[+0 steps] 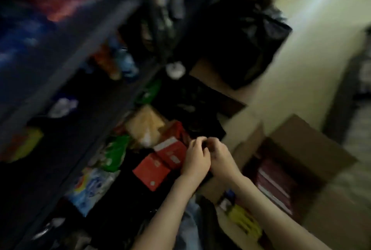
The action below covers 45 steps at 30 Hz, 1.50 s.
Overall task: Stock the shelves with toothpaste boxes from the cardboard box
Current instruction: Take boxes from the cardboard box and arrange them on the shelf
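Your left hand and right hand meet, fingers curled together, grip unclear, just right of red toothpaste boxes on the low shelf; open brown cardboard box sits right.

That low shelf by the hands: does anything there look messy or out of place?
Somewhat. The red boxes lie tilted and overlapping beside the left hand, not squared up. Loose green and blue-white packets sprawl nearby. The picture is blurred, so damage cannot be judged.
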Each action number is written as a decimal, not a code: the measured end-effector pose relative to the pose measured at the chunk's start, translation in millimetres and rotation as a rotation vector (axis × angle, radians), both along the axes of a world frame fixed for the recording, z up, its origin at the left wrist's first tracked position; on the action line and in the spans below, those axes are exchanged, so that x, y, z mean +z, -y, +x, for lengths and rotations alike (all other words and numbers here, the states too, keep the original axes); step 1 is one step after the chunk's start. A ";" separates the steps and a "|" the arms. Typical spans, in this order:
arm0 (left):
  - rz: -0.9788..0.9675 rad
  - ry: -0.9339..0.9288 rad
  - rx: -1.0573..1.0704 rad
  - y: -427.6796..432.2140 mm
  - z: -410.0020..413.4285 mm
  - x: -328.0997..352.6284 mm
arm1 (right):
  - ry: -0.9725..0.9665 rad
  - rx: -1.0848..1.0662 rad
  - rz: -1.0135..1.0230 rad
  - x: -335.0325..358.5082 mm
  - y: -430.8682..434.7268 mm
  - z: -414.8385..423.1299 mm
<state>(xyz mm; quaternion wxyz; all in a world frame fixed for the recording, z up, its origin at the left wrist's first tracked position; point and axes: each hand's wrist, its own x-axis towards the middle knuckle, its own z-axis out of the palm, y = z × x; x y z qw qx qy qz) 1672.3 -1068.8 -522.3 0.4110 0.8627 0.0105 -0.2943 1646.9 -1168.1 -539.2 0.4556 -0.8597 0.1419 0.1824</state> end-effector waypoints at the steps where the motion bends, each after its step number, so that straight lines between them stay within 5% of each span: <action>1: -0.009 -0.074 -0.075 23.3 -10.6 -19.0 | -0.044 -0.078 0.003 -15.5 22.3 -19.4; 8: 0.057 -0.310 -0.462 133.4 -91.0 -137.2 | -0.333 -0.501 -0.011 -133.9 117.2 -140.5; 14: 0.118 -0.457 -0.520 170.5 -137.9 -224.3 | -0.458 -0.656 -0.102 -224.2 157.9 -226.8; 26: 0.202 -0.442 -0.479 181.1 -170.1 -301.5 | -0.451 -0.313 -0.457 -309.0 204.1 -238.6; 45: 0.174 -0.419 -0.510 151.1 -179.1 -279.8 | -0.542 -0.158 -0.428 -297.8 215.4 -241.0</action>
